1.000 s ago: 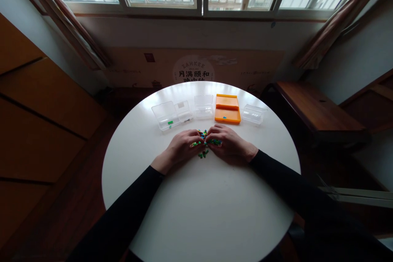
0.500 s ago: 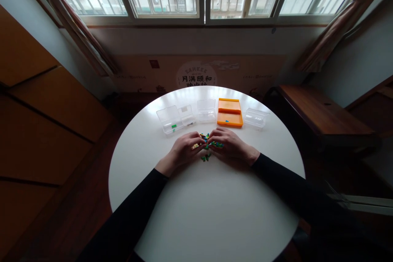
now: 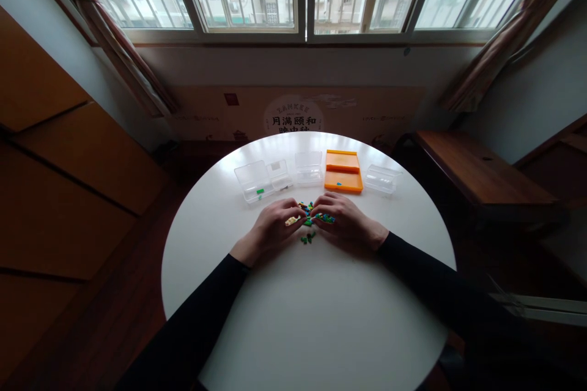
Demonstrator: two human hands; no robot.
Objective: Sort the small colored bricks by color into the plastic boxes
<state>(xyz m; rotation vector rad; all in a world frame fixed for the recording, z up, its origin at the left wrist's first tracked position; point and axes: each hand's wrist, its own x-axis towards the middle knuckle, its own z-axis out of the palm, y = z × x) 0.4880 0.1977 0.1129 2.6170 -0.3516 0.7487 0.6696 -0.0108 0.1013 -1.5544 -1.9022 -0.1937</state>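
Note:
My left hand point(image 3: 276, 220) is at the left side of a heap of small colourful pieces point(image 3: 306, 208) that look like toy bricks. From the right, my right hand point(image 3: 343, 219) reaches to the same heap. Both hands have curled fingers, with thumb and fingertips drawn together at the middle of the heap. Whatever they pinch is too small to make out. Pale yellow pieces point(image 3: 291, 220) show under the left fingers, and blue and green pieces point(image 3: 324, 218) under the right ones. A small group of green pieces point(image 3: 307, 238) lies nearer to me.
Behind the hands stand an open clear box point(image 3: 251, 179) with green pieces, another clear box point(image 3: 309, 168), an orange tray point(image 3: 343, 181) holding a small blue piece, and a clear box point(image 3: 381, 179) at right. All rest on a round white table point(image 3: 321, 311).
The view has tilted slightly, so everything sits a little lower. Both hands stay at the heap with only small finger movements.

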